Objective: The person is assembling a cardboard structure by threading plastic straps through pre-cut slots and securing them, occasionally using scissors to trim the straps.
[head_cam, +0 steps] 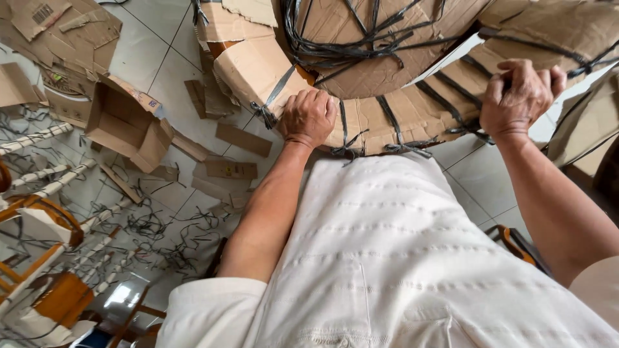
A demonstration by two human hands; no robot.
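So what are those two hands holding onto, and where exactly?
Both hands grip a big round cardboard-wrapped bundle bound with dark straps. The left hand is closed on its near rim; the right hand is clenched at a strap on the rim further right.

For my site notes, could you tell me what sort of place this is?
Probably an informal packing or unpacking workshop: a large cardboard-wrapped ring bound with dark straps, cardboard scraps and cut strap ends on a tiled floor, and wrapped chair frames.
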